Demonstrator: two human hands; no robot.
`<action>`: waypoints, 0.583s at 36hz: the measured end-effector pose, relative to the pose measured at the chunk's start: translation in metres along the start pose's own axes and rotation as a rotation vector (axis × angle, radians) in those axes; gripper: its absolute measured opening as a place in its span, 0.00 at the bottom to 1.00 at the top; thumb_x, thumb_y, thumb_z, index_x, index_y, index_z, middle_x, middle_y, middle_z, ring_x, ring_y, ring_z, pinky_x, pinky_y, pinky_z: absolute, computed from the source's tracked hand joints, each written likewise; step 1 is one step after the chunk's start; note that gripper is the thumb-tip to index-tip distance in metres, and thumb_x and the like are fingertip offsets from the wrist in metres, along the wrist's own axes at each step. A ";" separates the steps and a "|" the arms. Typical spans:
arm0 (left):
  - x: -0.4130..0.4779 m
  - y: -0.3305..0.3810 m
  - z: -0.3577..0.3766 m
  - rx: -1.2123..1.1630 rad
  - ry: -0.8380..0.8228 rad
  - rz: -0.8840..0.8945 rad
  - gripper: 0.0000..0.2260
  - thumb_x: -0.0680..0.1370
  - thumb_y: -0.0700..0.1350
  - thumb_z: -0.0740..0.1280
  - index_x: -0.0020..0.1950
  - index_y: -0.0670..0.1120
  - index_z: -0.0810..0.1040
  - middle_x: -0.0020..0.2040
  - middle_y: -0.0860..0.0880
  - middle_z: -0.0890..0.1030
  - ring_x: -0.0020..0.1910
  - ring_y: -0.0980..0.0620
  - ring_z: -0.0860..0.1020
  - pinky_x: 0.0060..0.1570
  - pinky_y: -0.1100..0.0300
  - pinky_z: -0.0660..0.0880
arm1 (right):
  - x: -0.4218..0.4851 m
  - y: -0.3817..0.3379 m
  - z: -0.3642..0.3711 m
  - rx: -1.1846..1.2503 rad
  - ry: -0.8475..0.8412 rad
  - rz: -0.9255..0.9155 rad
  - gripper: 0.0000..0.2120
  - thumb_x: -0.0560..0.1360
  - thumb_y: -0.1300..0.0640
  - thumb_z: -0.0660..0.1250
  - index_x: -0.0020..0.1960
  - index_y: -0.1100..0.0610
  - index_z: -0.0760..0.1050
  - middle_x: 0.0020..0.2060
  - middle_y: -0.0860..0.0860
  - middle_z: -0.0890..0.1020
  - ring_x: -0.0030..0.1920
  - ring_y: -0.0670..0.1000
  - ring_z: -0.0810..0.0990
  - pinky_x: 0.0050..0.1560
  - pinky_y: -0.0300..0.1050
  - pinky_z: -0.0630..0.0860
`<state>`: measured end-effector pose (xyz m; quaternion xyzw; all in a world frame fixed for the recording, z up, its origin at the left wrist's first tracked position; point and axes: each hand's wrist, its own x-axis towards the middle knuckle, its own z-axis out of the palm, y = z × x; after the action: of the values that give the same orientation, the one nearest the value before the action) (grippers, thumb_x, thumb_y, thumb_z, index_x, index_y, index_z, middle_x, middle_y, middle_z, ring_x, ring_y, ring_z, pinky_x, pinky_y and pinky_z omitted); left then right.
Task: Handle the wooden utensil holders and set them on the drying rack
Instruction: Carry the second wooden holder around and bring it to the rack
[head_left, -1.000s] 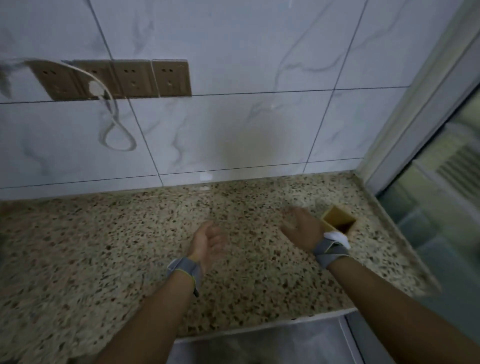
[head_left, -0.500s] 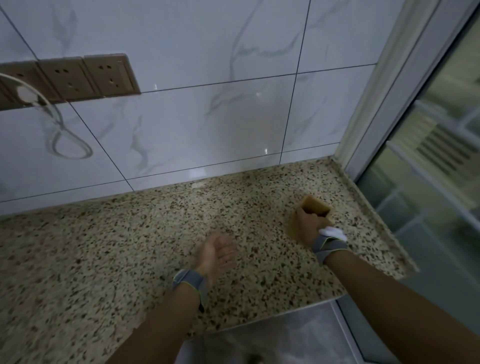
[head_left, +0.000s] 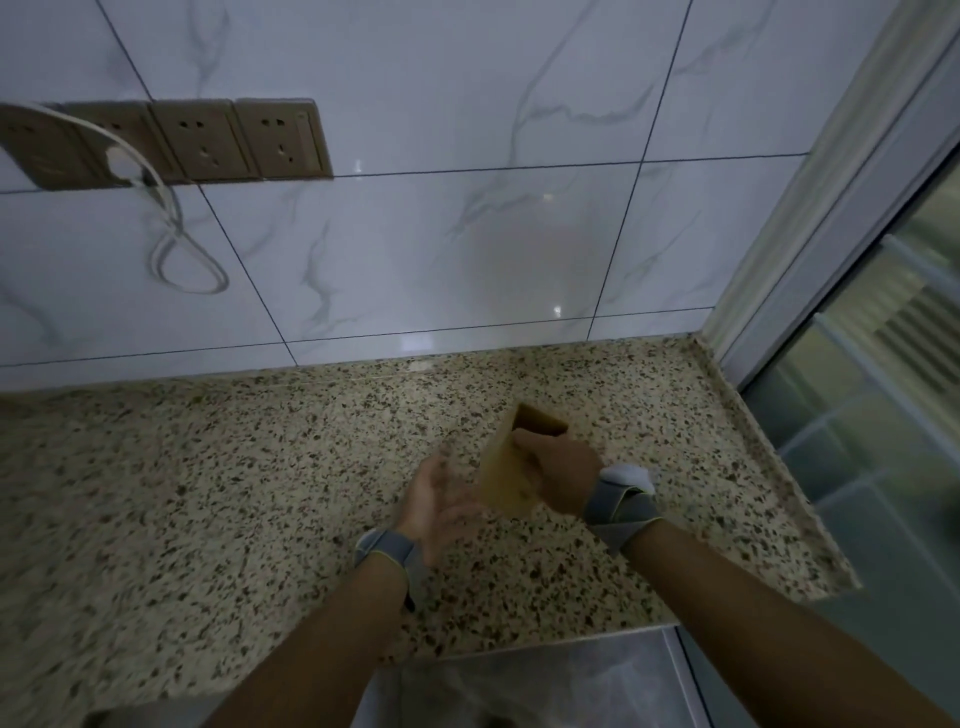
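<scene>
My left hand (head_left: 434, 506) is spread wide, palm up, holding nothing, low over the desk (head_left: 208, 493), just left of and below the wooden holder (head_left: 506, 470). Holder's in my right hand (head_left: 558, 470), fingers wrapped round its side; it's off the desk, tilted, long axis running from near my left palm up to the open mouth at far right. Left hand is nearer its base, so handoff looks next. Vs 0.5 s ago: holder stood at the desk's right end, now it's lifted and nearer centre. No drying rack in view.
</scene>
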<state>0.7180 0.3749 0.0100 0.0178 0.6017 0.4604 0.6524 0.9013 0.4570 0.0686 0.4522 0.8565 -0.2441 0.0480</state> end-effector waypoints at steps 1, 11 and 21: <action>-0.002 0.002 -0.008 0.006 0.021 -0.008 0.27 0.79 0.64 0.67 0.61 0.41 0.80 0.53 0.38 0.84 0.48 0.36 0.84 0.46 0.37 0.85 | 0.001 -0.011 0.000 0.009 0.004 -0.032 0.23 0.82 0.56 0.60 0.76 0.51 0.62 0.65 0.58 0.77 0.59 0.63 0.78 0.57 0.56 0.77; -0.026 0.021 -0.083 -0.071 0.082 0.027 0.29 0.83 0.64 0.59 0.70 0.41 0.77 0.54 0.38 0.83 0.50 0.37 0.82 0.28 0.48 0.83 | 0.019 -0.116 0.004 -0.065 -0.109 -0.353 0.20 0.82 0.57 0.59 0.74 0.53 0.65 0.68 0.57 0.74 0.62 0.62 0.75 0.57 0.52 0.72; -0.051 0.036 -0.189 -0.185 0.137 0.135 0.33 0.79 0.70 0.63 0.62 0.42 0.85 0.43 0.39 0.89 0.45 0.38 0.86 0.39 0.48 0.84 | 0.027 -0.251 0.015 -0.154 -0.179 -0.490 0.19 0.80 0.60 0.60 0.70 0.55 0.71 0.64 0.56 0.78 0.61 0.61 0.77 0.56 0.46 0.72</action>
<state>0.5531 0.2639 0.0176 -0.0333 0.5972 0.5571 0.5761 0.6829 0.3522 0.1415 0.2029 0.9488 -0.2216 0.0973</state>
